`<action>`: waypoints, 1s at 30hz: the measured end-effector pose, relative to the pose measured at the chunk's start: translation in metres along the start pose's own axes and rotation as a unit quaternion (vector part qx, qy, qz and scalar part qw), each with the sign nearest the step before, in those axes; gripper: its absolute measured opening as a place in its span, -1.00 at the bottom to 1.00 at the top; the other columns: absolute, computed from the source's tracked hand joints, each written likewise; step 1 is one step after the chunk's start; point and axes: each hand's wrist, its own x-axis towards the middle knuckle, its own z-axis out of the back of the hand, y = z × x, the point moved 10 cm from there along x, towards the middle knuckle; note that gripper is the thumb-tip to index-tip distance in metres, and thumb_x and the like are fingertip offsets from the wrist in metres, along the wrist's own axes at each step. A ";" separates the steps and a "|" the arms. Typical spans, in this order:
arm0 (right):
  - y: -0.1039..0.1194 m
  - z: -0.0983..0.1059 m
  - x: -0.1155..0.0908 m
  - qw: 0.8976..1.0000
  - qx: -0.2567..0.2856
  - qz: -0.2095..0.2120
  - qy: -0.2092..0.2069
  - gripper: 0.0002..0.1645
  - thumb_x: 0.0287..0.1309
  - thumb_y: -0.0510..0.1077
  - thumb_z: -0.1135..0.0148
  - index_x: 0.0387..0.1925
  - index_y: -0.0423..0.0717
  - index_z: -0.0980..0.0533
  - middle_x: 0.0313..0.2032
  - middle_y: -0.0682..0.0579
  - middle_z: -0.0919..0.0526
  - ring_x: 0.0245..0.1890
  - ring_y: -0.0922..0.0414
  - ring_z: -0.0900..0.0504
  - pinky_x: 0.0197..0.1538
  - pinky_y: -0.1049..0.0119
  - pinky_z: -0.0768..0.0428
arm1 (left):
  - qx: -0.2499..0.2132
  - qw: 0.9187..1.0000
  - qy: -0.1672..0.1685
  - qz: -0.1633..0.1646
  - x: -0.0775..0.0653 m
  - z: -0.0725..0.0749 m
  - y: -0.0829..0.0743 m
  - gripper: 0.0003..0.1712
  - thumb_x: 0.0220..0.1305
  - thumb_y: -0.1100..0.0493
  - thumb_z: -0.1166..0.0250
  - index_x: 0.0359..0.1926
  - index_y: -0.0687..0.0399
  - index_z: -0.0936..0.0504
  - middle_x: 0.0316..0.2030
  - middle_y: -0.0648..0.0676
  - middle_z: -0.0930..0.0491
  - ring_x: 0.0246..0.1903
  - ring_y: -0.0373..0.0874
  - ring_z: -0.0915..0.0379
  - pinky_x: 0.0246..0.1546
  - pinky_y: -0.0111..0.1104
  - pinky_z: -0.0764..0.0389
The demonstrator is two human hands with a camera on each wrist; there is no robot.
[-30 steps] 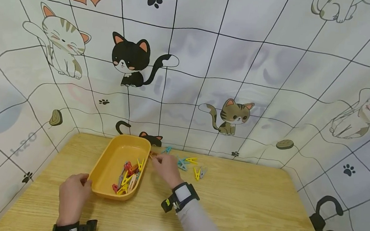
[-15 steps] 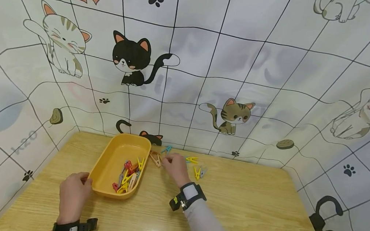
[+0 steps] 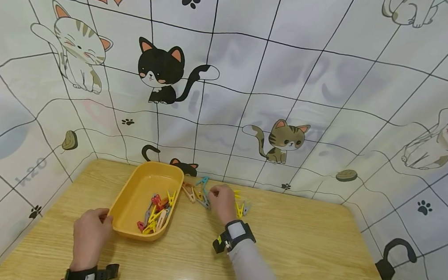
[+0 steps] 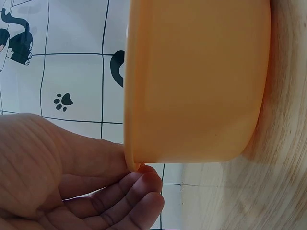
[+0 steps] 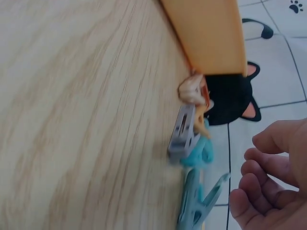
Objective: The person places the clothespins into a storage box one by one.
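Black left strap (image 3: 76,278), black right strap (image 3: 248,232) with pale patch (image 3: 235,230) and yellow fleck (image 3: 220,238), and there's a light-grey sleeve (image 3: 257,272)!

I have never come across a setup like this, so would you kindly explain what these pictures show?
There is no robot here: a person works with two bare hands. The wide picture comes from a camera on the head, looking forward and down; the two close ones come from cameras worn on the wrists, so the scene looks turned sideways.

On the wooden table stands a yellow tray with colourful clips in it. More loose clips lie to its right, before a cat-patterned backdrop.

The left hand pinches the tray's rim. The right hand is among the loose clips; its close view shows thumb and fingers apart, with nothing held.
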 end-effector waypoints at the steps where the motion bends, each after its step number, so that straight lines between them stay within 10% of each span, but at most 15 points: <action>1: -0.002 0.001 0.000 1.000 -0.002 -0.001 -0.002 -0.85 0.23 -0.33 -0.31 -0.25 -0.32 -0.74 -0.31 -0.12 -0.70 -0.29 0.01 -0.65 -0.23 0.18 -0.65 | 0.000 1.000 0.001 0.002 0.000 0.000 0.000 -0.70 0.26 0.45 -0.29 -0.04 0.63 -0.65 -0.27 0.50 -0.66 -0.32 0.28 -0.63 -0.36 0.04 -0.64; 19: -0.024 0.007 0.003 0.997 -0.073 -0.005 -0.009 -0.81 0.13 -0.33 -0.40 -0.23 -0.41 -0.69 -0.28 -0.19 -0.62 -0.19 -0.12 -0.61 -0.11 0.02 -0.65 | -0.001 1.000 -0.001 0.001 0.000 0.002 0.002 -0.71 0.25 0.43 -0.29 -0.05 0.61 -0.66 -0.31 0.46 -0.66 -0.36 0.20 -0.61 -0.51 -0.28 -0.48; 30: -0.028 0.001 0.010 0.990 -0.139 0.018 -0.012 -0.91 0.13 -0.32 -0.41 -0.38 -0.34 -0.70 -0.36 -0.15 -0.64 -0.28 -0.07 -0.60 -0.16 0.04 -0.62 | -0.001 1.000 -0.002 -0.005 0.000 0.000 0.001 -0.70 0.27 0.43 -0.29 -0.04 0.63 -0.66 -0.28 0.49 -0.65 -0.34 0.25 -0.62 -0.42 -0.03 -0.63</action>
